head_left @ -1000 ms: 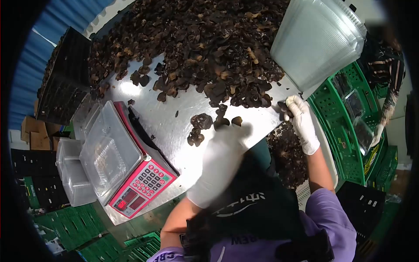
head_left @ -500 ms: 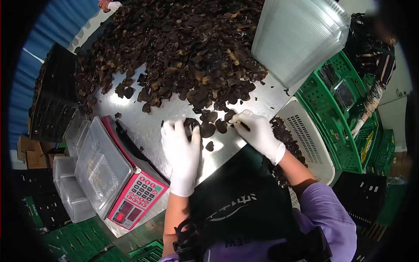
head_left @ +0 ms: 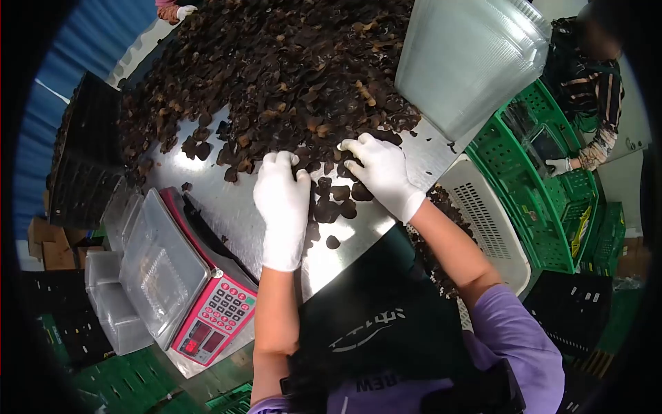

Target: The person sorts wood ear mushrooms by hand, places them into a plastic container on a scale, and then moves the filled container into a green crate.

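Observation:
Dark brown wood ear mushrooms (head_left: pixel 303 76) lie in a large heap across the steel table (head_left: pixel 241 207). My left hand (head_left: pixel 281 200), in a white glove, reaches to the near edge of the heap with its thumb apart from the fingers. White-gloved too, my right hand (head_left: pixel 383 172) is at the same edge, fingers bent and apart from the thumb over the mushrooms. Neither hand shows anything gripped, though the fingertips are partly hidden among the pieces. Between my hands and toward me lie several loose mushrooms (head_left: pixel 327 210).
A pink scale (head_left: pixel 214 314) bearing a clear plastic tray (head_left: pixel 165 265) stands at left. Stacked clear containers (head_left: pixel 472 65) rise at back right. A white basket (head_left: pixel 514 255) holds mushroom pieces at right. Beside a green crate (head_left: pixel 510 159) is a person's gloved hand (head_left: pixel 558 166); another gloved hand (head_left: pixel 185 12) shows far left.
Both my hands have moved forward to the heap, their fingers loosening from the mushrooms near them. The loose pieces between them have shifted. The co-worker's hand at right has moved up.

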`<state>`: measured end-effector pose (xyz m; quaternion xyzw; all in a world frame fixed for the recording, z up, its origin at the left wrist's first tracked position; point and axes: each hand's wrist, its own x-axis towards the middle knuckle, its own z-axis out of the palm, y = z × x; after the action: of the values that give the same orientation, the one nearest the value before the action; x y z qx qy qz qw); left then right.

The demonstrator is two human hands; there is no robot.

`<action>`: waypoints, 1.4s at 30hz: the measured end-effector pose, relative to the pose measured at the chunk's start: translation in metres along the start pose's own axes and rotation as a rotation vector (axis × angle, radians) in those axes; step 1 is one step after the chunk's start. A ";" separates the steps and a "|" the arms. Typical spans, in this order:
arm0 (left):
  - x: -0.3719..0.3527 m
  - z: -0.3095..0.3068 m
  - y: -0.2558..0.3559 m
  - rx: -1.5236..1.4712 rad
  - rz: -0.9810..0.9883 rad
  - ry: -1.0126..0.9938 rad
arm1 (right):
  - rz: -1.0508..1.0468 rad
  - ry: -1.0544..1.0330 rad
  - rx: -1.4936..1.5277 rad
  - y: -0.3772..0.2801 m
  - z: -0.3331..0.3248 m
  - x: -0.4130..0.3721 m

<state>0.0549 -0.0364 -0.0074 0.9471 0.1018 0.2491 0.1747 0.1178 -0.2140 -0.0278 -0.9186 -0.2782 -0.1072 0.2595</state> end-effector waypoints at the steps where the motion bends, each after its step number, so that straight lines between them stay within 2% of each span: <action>1: -0.007 -0.007 -0.004 0.008 -0.005 0.001 | -0.003 -0.002 0.006 0.003 0.004 0.002; 3: -0.021 -0.022 -0.011 -0.026 -0.050 -0.023 | -0.027 0.174 0.156 0.007 0.008 0.005; 4: -0.026 -0.029 -0.013 -0.021 -0.054 -0.021 | 0.056 0.217 0.403 0.004 0.002 0.002; 6: -0.036 -0.038 -0.017 -0.185 -0.171 -0.184 | 0.181 0.190 0.562 0.006 -0.017 -0.004; 8: -0.046 -0.038 -0.021 -0.156 -0.124 -0.222 | 0.184 0.170 0.653 0.015 -0.037 -0.015; 10: -0.051 -0.034 -0.024 -0.177 -0.135 -0.357 | 0.225 0.087 0.713 0.025 -0.069 -0.033; 12: -0.049 -0.037 -0.022 -0.169 -0.107 -0.365 | 0.283 -0.092 0.610 0.043 -0.106 -0.062; 14: -0.048 -0.038 -0.024 -0.275 -0.105 -0.266 | 0.370 -0.332 0.395 0.055 -0.149 -0.092; 16: -0.038 -0.035 -0.019 -0.253 -0.072 -0.202 | 0.505 -0.380 0.027 0.060 -0.165 -0.115; 17: -0.032 -0.030 -0.015 -0.182 -0.008 -0.176 | 0.388 -0.336 -0.178 0.067 -0.159 -0.125; 18: -0.025 -0.025 -0.010 -0.110 0.058 -0.148 | 0.391 -0.336 -0.179 0.063 -0.150 -0.125; 20: -0.012 -0.006 0.007 -0.045 0.076 -0.164 | 0.420 -0.211 0.277 0.039 -0.120 -0.110; 23: -0.003 0.030 0.001 0.126 0.074 -0.254 | 0.195 -0.124 0.306 0.009 -0.067 -0.081; 26: 0.003 0.036 -0.009 0.091 0.037 -0.264 | 0.162 -0.027 0.208 -0.008 -0.036 -0.057; 27: 0.001 0.033 -0.011 0.080 0.055 -0.155 | 0.252 -0.064 0.416 -0.009 -0.026 -0.055; 28: 0.000 0.031 -0.013 0.068 0.071 -0.043 | 0.246 -0.065 0.418 -0.010 -0.022 -0.054; 30: -0.005 0.002 -0.012 -0.183 0.018 0.058 | 0.215 -0.135 0.104 -0.014 -0.017 -0.060; 32: -0.017 -0.031 -0.011 -0.321 -0.076 0.044 | 0.227 -0.146 0.070 -0.017 -0.012 -0.068; 35: -0.054 -0.043 -0.031 -0.406 -0.173 0.003 | 0.159 -0.208 0.117 -0.021 -0.009 -0.076; 36: -0.065 -0.048 -0.033 -0.473 -0.262 -0.098 | 0.161 -0.211 0.126 -0.025 -0.010 -0.075; 38: -0.079 -0.054 -0.026 -0.346 -0.206 -0.156 | 0.212 -0.222 0.234 -0.028 -0.011 -0.073; 39: -0.081 -0.058 -0.028 -0.365 -0.259 -0.306 | 0.212 -0.222 0.233 -0.026 -0.009 -0.072; 41: -0.085 -0.059 -0.027 -0.207 -0.213 -0.381 | 0.215 -0.089 0.532 -0.019 -0.004 -0.073; 42: -0.083 -0.059 -0.023 -0.153 -0.213 -0.422 | 0.212 -0.092 0.528 -0.014 -0.005 -0.072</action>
<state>-0.0489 -0.0216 -0.0043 0.9461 0.1433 0.0327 0.2887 0.0506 -0.2389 -0.0424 -0.8471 -0.2103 0.0383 0.4865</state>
